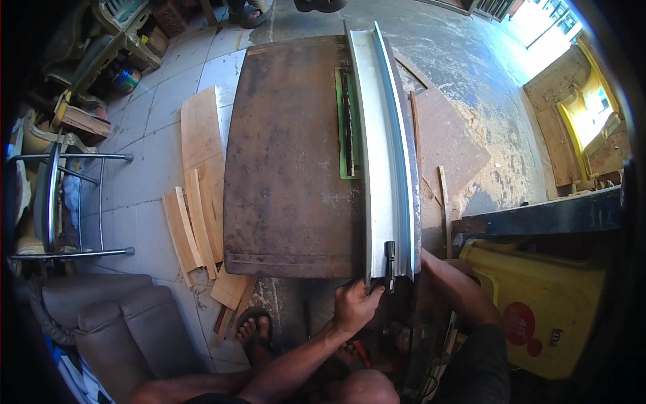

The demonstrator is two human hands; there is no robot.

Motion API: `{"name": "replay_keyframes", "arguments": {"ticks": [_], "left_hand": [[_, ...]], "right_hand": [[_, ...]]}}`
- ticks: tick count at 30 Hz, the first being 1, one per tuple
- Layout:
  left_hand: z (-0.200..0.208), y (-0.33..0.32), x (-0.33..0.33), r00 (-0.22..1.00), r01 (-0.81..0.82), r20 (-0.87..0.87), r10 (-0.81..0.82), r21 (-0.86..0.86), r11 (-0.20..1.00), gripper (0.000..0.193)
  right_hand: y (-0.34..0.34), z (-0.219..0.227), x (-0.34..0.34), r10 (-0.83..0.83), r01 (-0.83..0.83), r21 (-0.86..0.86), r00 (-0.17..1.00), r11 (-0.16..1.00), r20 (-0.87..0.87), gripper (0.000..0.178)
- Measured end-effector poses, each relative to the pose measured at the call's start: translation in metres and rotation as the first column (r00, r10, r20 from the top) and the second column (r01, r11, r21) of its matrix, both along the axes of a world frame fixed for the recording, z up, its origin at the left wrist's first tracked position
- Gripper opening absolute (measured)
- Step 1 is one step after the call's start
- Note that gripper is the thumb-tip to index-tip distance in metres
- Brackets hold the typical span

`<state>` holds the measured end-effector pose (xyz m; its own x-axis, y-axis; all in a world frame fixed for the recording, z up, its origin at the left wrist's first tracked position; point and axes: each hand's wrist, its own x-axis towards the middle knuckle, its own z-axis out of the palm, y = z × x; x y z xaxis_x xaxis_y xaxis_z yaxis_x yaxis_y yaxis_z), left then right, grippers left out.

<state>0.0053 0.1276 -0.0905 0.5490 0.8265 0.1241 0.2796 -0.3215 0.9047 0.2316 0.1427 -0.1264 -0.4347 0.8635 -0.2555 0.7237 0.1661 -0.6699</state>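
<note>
On the left I see a metal chair [101,253] with shiny bars. Near it, lower down, sits a brown padded seat [155,330]. Next come some wood boards [202,141], lying on the floor beside the left edge of the counter [289,155]. Some are long and some are short. A foot in a dark sandal [254,330] rests on the floor just off the near left corner.

The counter is brown and spotty. A green strip [341,124] with a dark slot is set into its top, toward the right edge. The left hand [356,306] is at the near edge, toward the right corner. Its fingers bend in, but I cannot tell what they squeeze. Its thumb is right by the low end of a black clamp [390,256].

The clamp is at the near end of a long silver rail [385,148]. The rail lies along the right edge, and its far end pokes past the far edge. The right arm [464,289] reaches to the near right corner. Its hand is hidden, so I cannot tell how it is. Farther right is a big yellow plastic box [558,289].
</note>
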Motion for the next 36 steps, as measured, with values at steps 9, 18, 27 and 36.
{"name": "replay_keyframes", "arguments": {"ticks": [9,18,27,36], "left_hand": [[0.14,0.047,-0.032,0.993,0.107,-0.045,-0.112,-0.098,0.989,0.03],[0.085,0.087,0.026,0.983,0.001,-0.178,0.049,0.268,0.964,0.077],[0.08,0.09,0.025,0.991,0.011,-0.131,0.022,0.248,0.969,0.076],[0.079,0.087,0.03,0.991,-0.008,-0.128,0.044,0.269,0.963,0.073]], "right_hand": [[0.0,0.022,0.026,-0.062,0.062,-0.019,0.998,0.998,-0.005,0.034],[0.15,0.152,0.048,-0.807,0.854,0.267,0.513,0.447,-0.291,0.079],[0.233,0.131,0.05,-0.905,0.855,0.327,0.426,0.402,0.0,0.033],[0.227,0.122,0.063,-0.927,0.867,0.387,0.369,0.316,-0.071,0.029]]}}
